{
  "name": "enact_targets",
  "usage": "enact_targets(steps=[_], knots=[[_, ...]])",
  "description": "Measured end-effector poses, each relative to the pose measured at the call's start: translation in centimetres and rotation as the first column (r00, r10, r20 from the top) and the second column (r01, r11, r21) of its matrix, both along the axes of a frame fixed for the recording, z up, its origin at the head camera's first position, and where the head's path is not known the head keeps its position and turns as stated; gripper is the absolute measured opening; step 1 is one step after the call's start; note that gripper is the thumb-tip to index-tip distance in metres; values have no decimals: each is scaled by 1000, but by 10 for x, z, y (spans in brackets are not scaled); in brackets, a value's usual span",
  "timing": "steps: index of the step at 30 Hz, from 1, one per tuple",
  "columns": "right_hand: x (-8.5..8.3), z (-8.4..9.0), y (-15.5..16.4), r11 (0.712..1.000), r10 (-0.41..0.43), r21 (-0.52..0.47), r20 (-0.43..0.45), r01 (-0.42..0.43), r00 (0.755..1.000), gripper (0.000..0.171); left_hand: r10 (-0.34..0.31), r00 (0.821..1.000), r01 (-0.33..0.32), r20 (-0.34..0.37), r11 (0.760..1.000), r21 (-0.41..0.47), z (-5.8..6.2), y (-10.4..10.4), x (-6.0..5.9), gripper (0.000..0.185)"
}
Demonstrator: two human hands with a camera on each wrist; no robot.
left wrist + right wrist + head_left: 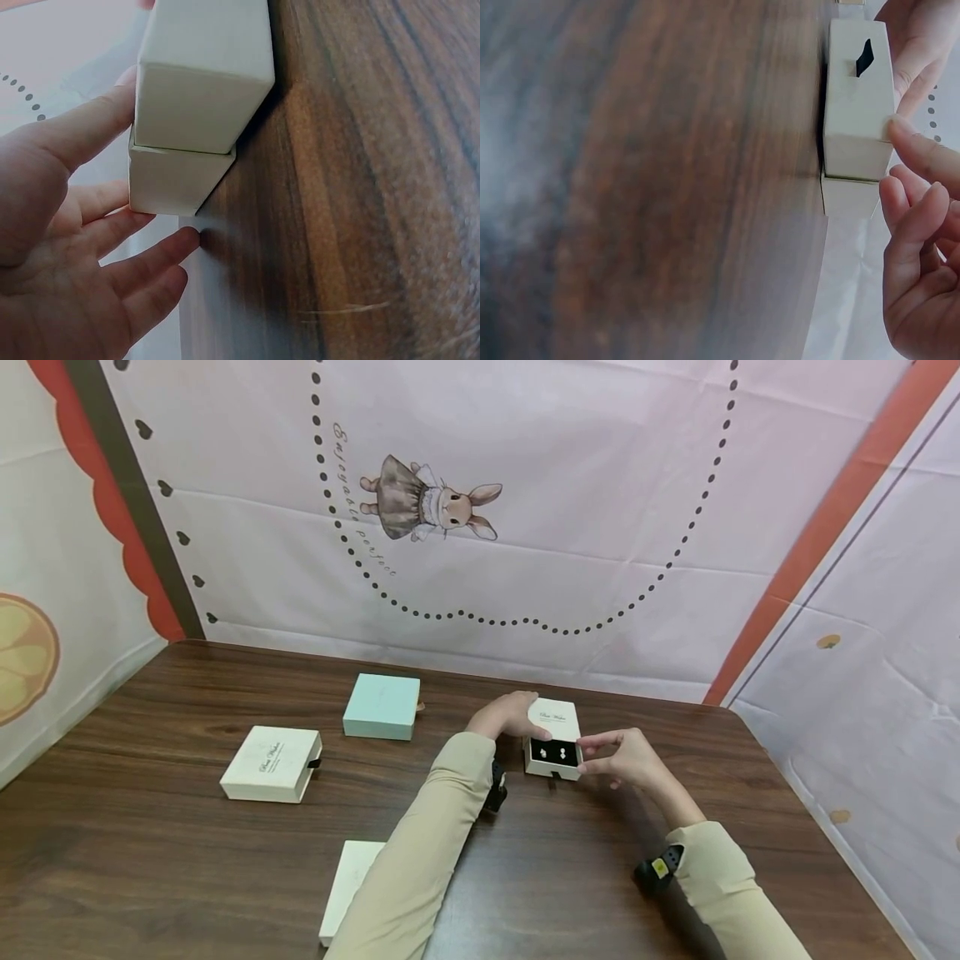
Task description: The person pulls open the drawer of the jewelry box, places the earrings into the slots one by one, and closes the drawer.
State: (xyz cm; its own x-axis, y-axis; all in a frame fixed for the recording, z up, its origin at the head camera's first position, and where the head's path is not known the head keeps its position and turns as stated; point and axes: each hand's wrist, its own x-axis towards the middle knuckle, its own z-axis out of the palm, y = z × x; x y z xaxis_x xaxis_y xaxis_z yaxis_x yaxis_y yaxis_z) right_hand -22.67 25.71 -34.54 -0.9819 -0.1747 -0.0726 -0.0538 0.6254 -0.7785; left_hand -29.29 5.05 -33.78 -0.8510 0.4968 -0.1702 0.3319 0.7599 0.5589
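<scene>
Drawer box is being kept on the brown table, sleeve steadied by the left hand, fingers laid flat against it. Its tray is being pinched at the corner by the right hand. Earrings are risking being jolted loose if it's being tugged unevenly.

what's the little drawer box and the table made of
Drawer box: seems matte cream cardboard, with crisp folded edges and printed script on its sleeve; black lining inside. Table: looks like dark wood or wood-grain laminate, streaky grain with slight sheen; which one is unclear.
</scene>
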Motion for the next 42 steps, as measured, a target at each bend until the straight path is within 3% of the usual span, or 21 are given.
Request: enact_targets(steps=[19,42], knots=[[-10,-2,4,999,-17,-31,0,17,1000,45,-26,999,25,-19,999,-31,0,2,-3,79],[-22,-1,3,996,-90,-19,38,90,995,42,-6,1000,6,15,1000,-7,2,2,-3,79]])
